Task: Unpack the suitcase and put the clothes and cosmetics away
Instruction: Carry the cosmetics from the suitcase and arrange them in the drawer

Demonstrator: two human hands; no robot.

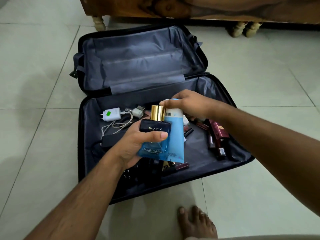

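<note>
At the left of the open suitcase (87, 118), a white charger (110, 114) and its tangled cables lay on the grey lining. Just right of them the left hand (136, 144) was wrapped round a blue cologne bottle (154, 135), thumb across its front, gold cap up. Pressed against the bottle's right side stood a pale blue tube (175, 135), long axis upright and crimped end down. The right hand (187, 104) gripped it from above by the cap; whether the left fingers also held it from behind was hard to tell. Further right, dark red cosmetic boxes (216, 135) lay loose below and right of that hand, which seemed the nearer to gather them.
</note>
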